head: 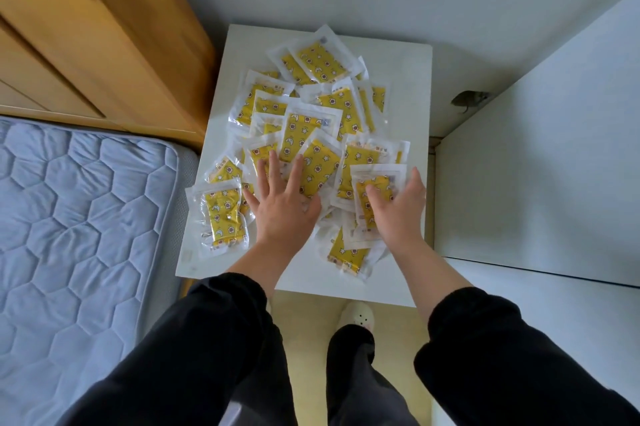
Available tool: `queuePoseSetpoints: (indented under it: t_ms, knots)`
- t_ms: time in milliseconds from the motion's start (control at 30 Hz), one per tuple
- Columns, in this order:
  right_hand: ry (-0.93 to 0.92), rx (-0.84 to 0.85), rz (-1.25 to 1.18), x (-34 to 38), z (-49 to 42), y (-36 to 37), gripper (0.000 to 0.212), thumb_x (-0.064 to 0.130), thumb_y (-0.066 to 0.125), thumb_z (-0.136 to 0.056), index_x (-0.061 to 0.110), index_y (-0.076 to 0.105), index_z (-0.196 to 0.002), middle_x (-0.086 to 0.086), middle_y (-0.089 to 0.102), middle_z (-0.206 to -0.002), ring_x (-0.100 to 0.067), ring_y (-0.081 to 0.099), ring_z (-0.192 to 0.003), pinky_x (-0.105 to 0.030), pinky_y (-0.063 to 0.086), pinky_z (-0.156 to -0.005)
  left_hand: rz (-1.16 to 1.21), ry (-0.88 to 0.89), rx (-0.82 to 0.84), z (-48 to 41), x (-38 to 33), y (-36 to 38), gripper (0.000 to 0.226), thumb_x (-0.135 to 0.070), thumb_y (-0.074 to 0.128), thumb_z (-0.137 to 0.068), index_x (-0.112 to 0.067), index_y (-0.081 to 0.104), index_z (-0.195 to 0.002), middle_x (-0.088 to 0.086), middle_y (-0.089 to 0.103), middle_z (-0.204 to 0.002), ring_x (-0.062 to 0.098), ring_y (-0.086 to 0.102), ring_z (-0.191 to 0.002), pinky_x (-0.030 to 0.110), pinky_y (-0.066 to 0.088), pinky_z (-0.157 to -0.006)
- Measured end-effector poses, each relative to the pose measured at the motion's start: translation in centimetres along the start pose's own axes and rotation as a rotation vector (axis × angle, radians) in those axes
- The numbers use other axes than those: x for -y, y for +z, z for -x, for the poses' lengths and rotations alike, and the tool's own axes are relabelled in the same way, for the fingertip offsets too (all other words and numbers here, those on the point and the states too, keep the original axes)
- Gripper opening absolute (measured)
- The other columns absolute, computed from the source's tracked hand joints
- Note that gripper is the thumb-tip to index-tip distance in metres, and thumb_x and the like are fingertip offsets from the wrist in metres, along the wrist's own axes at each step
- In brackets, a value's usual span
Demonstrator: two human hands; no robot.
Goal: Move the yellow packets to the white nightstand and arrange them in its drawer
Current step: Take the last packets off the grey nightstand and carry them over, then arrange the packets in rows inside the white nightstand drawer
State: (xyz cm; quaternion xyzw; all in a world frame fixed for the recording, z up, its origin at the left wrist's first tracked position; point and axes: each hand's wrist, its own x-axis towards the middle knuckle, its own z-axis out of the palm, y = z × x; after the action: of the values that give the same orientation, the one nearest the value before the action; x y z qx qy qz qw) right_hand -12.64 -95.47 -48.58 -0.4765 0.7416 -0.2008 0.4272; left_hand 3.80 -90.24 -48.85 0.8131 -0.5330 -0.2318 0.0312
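Observation:
Several yellow packets [323,61] in clear plastic sleeves lie in a loose heap on top of the white nightstand [408,86]. My left hand [282,207] lies flat on the near part of the heap, fingers straight and spread. My right hand [398,207] is at the heap's right side. Its thumb presses on top of one packet [375,179] and its fingers curl round that packet's right edge. No drawer is visible from this angle.
A bed with a blue quilted mattress [79,235] stands to the left. A wooden wardrobe [104,27] rises at the back left. A white cabinet panel [540,176] flanks the nightstand on the right. My legs and a white slipper [358,314] are below the nightstand's front edge.

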Motion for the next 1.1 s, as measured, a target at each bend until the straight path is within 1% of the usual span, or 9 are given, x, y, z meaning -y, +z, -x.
queuePoseSetpoints:
  t_ms: [167,267,367,533,733,833,967,1033,1100]
  knots:
    - [-0.005,-0.01,-0.016,-1.8,0.3,0.5,0.083,0.057,0.062,-0.064,0.012,0.043,-0.13,-0.008,0.051,-0.13,-0.027,0.051,-0.121,-0.05,0.049,-0.095,-0.023,0.028,0.006,1.3,-0.2,-0.1,0.069,-0.05,0.033,-0.095,-0.036,-0.003,-0.152,0.001,-0.02,-0.159,0.023,-0.025,-0.144,0.059,-0.009,-0.114]
    - [-0.038,-0.005,-0.003,-2.2,0.9,0.1,0.072,0.056,0.063,-0.066,0.016,0.048,-0.124,-0.004,0.053,-0.124,-0.023,0.056,-0.113,-0.046,0.054,-0.088,-0.024,0.036,-0.012,2.3,-0.2,0.2,0.068,-0.052,0.033,-0.095,-0.036,-0.002,-0.152,0.001,-0.019,-0.159,0.023,-0.024,-0.145,0.056,-0.009,-0.114]
    - [-0.11,-0.035,0.066,-2.3,2.1,-0.5,0.057,0.032,0.067,-0.084,0.011,0.044,-0.133,-0.005,0.043,-0.135,-0.019,0.047,-0.121,-0.031,0.044,-0.1,-0.048,0.049,-0.008,3.8,0.1,0.6,0.07,-0.053,0.033,-0.096,-0.034,-0.003,-0.152,0.001,-0.021,-0.159,0.023,-0.024,-0.144,0.054,-0.01,-0.114]
    - [-0.179,-0.07,0.132,-4.0,4.7,-0.8,0.056,0.02,0.061,-0.09,0.008,0.036,-0.139,-0.007,0.037,-0.139,-0.02,0.042,-0.125,-0.019,0.034,-0.093,-0.098,0.083,0.018,7.2,1.9,1.8,0.071,-0.051,0.033,-0.096,-0.032,-0.007,-0.152,0.003,-0.021,-0.159,0.023,-0.025,-0.144,0.051,-0.009,-0.116]
    - [-0.355,-0.064,0.292,-7.4,9.5,-0.7,0.053,0.018,0.059,-0.09,0.006,0.038,-0.137,-0.013,0.029,-0.148,-0.026,0.025,-0.138,-0.036,0.029,-0.111,-0.212,0.124,0.06,11.3,5.0,3.7,0.067,-0.045,0.026,-0.1,-0.028,-0.014,-0.151,0.007,-0.027,-0.157,0.027,-0.029,-0.142,0.049,-0.008,-0.116]
    - [-0.619,-0.122,0.456,-9.7,12.1,-0.1,0.046,0.015,0.06,-0.085,0.003,0.049,-0.128,-0.018,0.037,-0.141,-0.034,0.033,-0.132,-0.044,0.032,-0.108,-0.246,0.184,0.046,14.1,7.1,5.6,0.069,-0.039,0.028,-0.1,-0.026,-0.019,-0.15,0.009,-0.032,-0.154,0.027,-0.035,-0.138,0.05,-0.008,-0.116]
    - [-1.005,0.004,0.568,-14.0,16.0,3.0,0.039,0.016,0.044,-0.077,0.007,0.05,-0.114,-0.01,0.043,-0.12,-0.029,0.046,-0.11,-0.043,0.043,-0.095,-0.344,0.272,0.046,17.2,10.1,8.6,0.073,-0.028,0.033,-0.098,-0.02,-0.017,-0.151,0.007,-0.044,-0.144,0.025,-0.041,-0.132,0.048,-0.013,-0.114]
    - [-1.047,0.103,0.656,-16.2,16.5,5.0,0.043,0.013,0.047,-0.072,0.005,0.052,-0.114,-0.012,0.044,-0.123,-0.029,0.044,-0.111,-0.046,0.042,-0.095,-0.346,0.297,0.033,17.5,11.4,10.3,0.076,-0.023,0.036,-0.096,-0.018,-0.016,-0.151,0.005,-0.044,-0.143,0.023,-0.042,-0.131,0.046,-0.013,-0.114]
    - [-1.005,0.098,0.793,-17.6,15.4,6.6,0.054,0.01,0.065,-0.065,0.001,0.057,-0.117,-0.017,0.047,-0.132,-0.032,0.038,-0.122,-0.048,0.037,-0.104,-0.329,0.365,-0.07,16.7,12.4,12.0,0.082,-0.019,0.046,-0.091,-0.016,-0.009,-0.152,0.005,-0.032,-0.152,0.024,-0.031,-0.139,0.046,-0.006,-0.115]
